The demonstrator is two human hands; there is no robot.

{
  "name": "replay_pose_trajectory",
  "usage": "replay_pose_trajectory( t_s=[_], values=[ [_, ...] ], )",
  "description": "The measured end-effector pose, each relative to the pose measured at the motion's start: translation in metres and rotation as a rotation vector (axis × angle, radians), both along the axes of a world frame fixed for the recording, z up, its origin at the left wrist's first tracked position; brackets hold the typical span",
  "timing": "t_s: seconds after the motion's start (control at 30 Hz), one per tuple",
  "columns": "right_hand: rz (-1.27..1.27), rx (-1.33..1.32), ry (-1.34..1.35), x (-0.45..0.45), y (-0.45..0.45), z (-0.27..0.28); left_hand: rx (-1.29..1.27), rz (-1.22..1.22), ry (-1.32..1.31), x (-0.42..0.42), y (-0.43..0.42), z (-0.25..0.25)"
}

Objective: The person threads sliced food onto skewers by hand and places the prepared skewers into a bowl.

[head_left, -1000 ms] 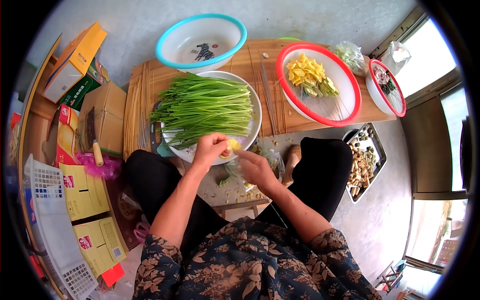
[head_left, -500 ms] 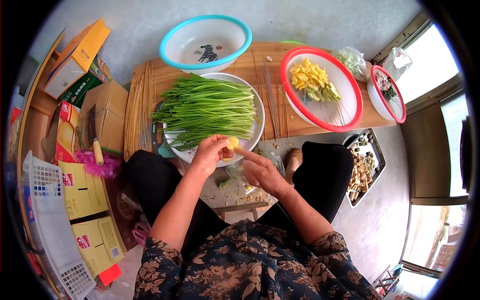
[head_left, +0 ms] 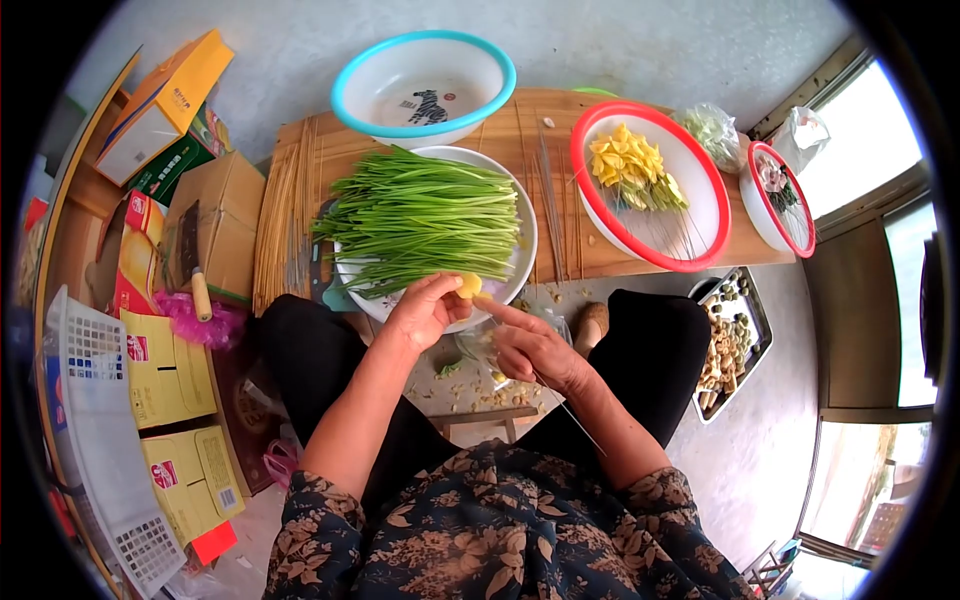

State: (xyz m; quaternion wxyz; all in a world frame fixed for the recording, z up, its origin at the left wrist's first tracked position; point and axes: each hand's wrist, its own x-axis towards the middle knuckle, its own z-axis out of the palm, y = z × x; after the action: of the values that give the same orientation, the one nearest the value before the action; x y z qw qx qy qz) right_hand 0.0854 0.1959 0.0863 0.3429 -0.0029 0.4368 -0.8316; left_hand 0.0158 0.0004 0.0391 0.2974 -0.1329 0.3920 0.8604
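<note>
My left hand (head_left: 428, 308) pinches a thin, round yellow slice (head_left: 469, 286) that looks like potato, just over the near rim of a white basin. In my right hand (head_left: 535, 345) is a thin metal skewer (head_left: 580, 430), its long end trailing back along my forearm. The index finger points at the slice; the skewer's tip cannot be made out there. Long green garlic chives (head_left: 425, 215) lie heaped in the white basin (head_left: 528, 235) beyond my hands. A clear plastic bag (head_left: 475, 345) sits below my hands, partly hidden.
Beyond stand a blue-rimmed basin (head_left: 345, 95) and a red-rimmed basin (head_left: 712, 235) holding skewered yellow slices (head_left: 630, 160). Bamboo skewers (head_left: 285, 215) and metal skewers (head_left: 550, 190) lie on the wooden table (head_left: 625, 262). A mushroom tray (head_left: 735, 345) is right; boxes and a knife (head_left: 195, 270) are left.
The view has shifted slightly. My right hand has turned a little with its fingers more curled, and the skewer now shows clearly behind it. The slice stays in my left fingertips.
</note>
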Motion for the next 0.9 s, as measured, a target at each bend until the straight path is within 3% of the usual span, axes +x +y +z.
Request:
replay_pose_trajectory(
  t_s=[0.47,0.9],
  values=[
    [-0.014,0.147,0.070,0.006,-0.007,-0.002,0.111,-0.021,-0.158,-0.002,-0.004,0.011],
    [-0.233,0.153,0.066,0.005,-0.011,-0.019,0.150,-0.037,-0.150,-0.004,-0.002,0.006]
  ],
)
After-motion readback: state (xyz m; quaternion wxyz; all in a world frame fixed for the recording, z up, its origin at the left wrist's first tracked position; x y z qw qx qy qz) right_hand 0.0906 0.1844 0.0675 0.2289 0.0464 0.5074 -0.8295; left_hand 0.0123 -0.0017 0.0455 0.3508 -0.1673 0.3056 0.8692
